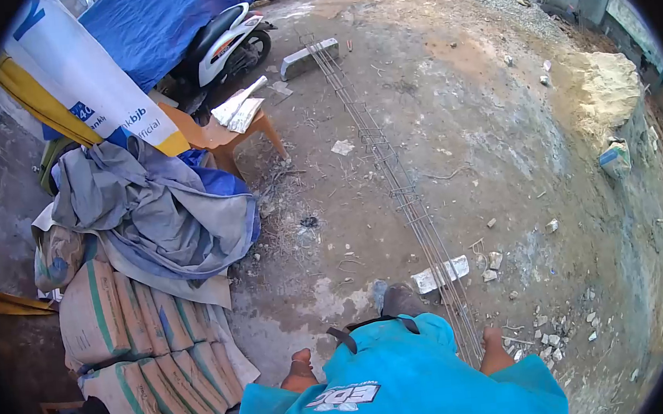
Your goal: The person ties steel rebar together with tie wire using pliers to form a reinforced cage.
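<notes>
My left hand (300,363) hangs low beside the teal shirt (407,380), seen end-on with its fingers curled in and nothing visible in it. On the other side, my right hand (494,347) is close to the near end of a long steel rebar cage (395,178); its fingers are not distinct, and contact with the bars cannot be made out. The cage runs away from me over a pale block (439,274) near my feet and a concrete block (310,58) at its far end. A dark boot (403,300) shows below the shirt.
Stacked cement bags (95,315) stand at left under a grey tarp (137,207). Behind them are an orange plastic chair (221,140) and a white motorbike (229,45). Rubble (548,339) lies at lower right, and a sand heap (606,88) rests by the right wall.
</notes>
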Demonstrator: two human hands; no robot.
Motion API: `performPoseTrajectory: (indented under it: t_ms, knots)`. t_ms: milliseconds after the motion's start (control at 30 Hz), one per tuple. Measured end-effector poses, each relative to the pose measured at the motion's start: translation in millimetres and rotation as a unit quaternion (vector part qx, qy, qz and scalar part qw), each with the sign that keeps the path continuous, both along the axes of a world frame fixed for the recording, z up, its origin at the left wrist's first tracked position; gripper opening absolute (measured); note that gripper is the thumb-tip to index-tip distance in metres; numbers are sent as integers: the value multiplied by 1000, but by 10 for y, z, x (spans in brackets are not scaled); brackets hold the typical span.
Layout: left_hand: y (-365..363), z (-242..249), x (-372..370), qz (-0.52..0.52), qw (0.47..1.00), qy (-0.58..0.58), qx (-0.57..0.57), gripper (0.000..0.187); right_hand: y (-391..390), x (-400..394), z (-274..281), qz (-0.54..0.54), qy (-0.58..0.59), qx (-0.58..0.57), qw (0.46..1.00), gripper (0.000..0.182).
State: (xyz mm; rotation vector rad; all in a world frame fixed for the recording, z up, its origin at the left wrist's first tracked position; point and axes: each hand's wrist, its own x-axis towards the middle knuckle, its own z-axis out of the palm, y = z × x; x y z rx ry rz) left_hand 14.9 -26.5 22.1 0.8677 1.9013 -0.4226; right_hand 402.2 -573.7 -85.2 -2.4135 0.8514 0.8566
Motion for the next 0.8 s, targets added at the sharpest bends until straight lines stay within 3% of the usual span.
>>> performPoseTrajectory:
  t_ms: [67, 100, 133, 167, 267, 333, 433, 467, 533, 600, 633, 700, 733, 800]
  knots:
    - [89, 276, 208, 138, 988, -67, 18, 50, 1312, 1128, -671, 107, -142, 110, 978, 25]
    - [168, 280, 335, 216, 967, -124, 52, 48, 2366, 1747, -148, 237, -131, 142, 952, 26]
    - [221, 286, 405, 252, 956, -137, 62, 46, 3328, 2109, 498, 228, -180, 214, 933, 32]
    - [365, 329, 574, 266, 953, -130, 63, 44, 4189, 2412, 1133, 306, -228, 230, 895, 39]
    - [782, 315, 1132, 255, 961, -94, 43, 38, 6133, 3083, 2388, 400, -257, 327, 817, 45]
    - [1207, 198, 1625, 214, 972, -90, 30, 35, 6998, 3525, 2797, 444, -246, 392, 767, 49]
    - [2095, -60, 2536, 131, 986, -101, 33, 31, 7805, 4255, 2859, 457, -249, 405, 752, 46]
    - [2460, -69, 2897, 112, 988, -103, 37, 30, 7864, 4450, 2720, 438, -236, 414, 762, 45]
    - [3328, -24, 3894, 97, 983, -137, 72, 28, 7749, 4888, 2286, 346, -226, 362, 835, 43]
    - [4148, 223, 4948, 84, 961, -213, 154, 29, 7186, 5121, 2000, 293, -162, 260, 906, 43]
    - [4597, 347, 5490, 25, 954, -235, 184, 31, 6682, 5211, 1468, 291, -177, 207, 917, 42]
    - [5404, 678, 6509, -83, 922, -297, 233, 38, 5805, 5020, 1226, 111, -112, 212, 965, 34]
    - [5702, 921, 6995, -79, 900, -340, 261, 35, 5247, 4860, 970, 39, -86, 217, 972, 26]
    - [6087, 1385, 7801, -49, 870, -384, 305, 33, 4726, 4450, 1355, -156, -22, 124, 980, 25]
